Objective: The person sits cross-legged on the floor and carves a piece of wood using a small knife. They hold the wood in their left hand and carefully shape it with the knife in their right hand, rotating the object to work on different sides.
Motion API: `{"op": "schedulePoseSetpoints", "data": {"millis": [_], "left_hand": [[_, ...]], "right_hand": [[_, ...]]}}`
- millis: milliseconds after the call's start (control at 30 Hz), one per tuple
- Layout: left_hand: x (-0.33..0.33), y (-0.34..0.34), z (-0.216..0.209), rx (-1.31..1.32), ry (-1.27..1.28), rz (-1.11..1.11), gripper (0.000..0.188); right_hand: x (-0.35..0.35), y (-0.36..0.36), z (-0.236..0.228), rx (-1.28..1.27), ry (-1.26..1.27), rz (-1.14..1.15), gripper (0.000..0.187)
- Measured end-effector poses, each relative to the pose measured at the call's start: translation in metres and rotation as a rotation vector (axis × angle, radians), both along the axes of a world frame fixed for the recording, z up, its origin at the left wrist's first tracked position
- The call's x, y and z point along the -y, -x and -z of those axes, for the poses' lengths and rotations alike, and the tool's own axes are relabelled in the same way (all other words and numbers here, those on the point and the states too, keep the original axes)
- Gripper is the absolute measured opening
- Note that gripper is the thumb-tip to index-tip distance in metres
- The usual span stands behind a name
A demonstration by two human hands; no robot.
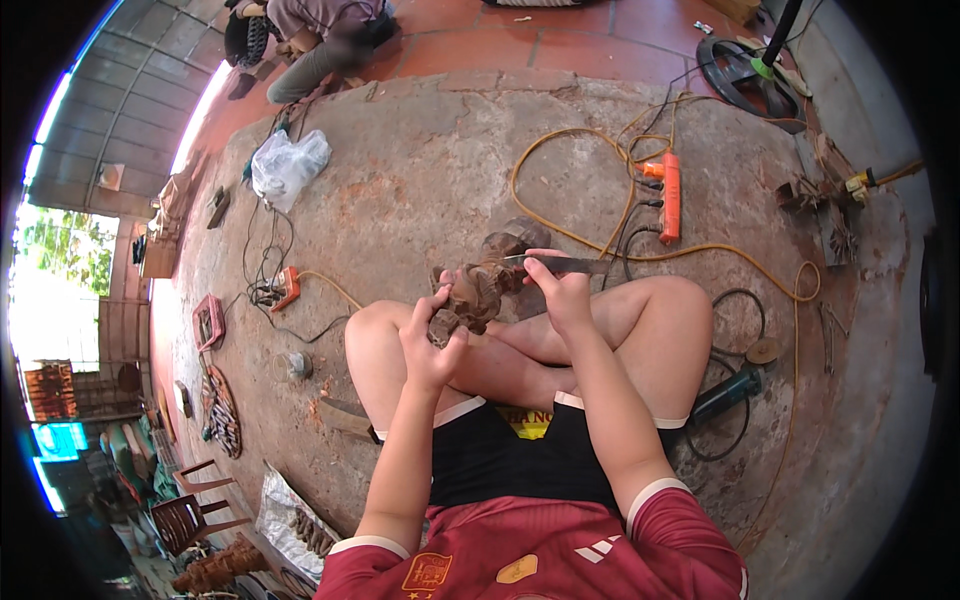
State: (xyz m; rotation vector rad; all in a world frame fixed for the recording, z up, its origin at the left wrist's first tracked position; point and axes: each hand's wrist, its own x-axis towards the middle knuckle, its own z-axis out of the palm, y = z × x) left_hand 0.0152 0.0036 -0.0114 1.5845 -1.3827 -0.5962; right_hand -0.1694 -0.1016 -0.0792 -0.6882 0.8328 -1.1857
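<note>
My left hand is closed around the near end of a knobbly brown wood carving, held above my crossed legs. In my right hand is a long flat dark blade-like tool. Its thin end lies against the carving's right side or just over it; whether they touch is hard to tell. My right thumb and fingers pinch the tool near that end, and the rest sticks out to the right. A rounded brown lump shows just beyond the carving; I cannot tell if it is the same piece.
An orange power strip with a looping yellow cord lies front right, a smaller orange socket block at left. A green cylindrical power tool rests beside my right knee. Chisels lie left. Another person sits far left.
</note>
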Motion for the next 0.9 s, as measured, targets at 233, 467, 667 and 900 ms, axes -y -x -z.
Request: {"op": "schedulePoseSetpoints", "data": {"millis": [233, 467, 667, 900], "left_hand": [[0.000, 0.005, 0.004, 0.014, 0.079, -0.024, 0.046], [-0.002, 0.004, 0.004, 0.013, 0.047, -0.027, 0.046], [-0.004, 0.002, 0.005, -0.016, 0.011, -0.033, 0.044], [-0.003, 0.005, 0.001, 0.002, 0.030, -0.025, 0.044]], "right_hand": [[-0.018, -0.011, 0.003, 0.031, -0.101, -0.025, 0.023], [-0.021, -0.015, 0.002, 0.052, -0.078, -0.013, 0.025], [-0.020, -0.018, 0.001, 0.088, -0.102, 0.017, 0.025], [-0.016, -0.018, 0.008, 0.089, -0.099, 0.002, 0.024]]}}
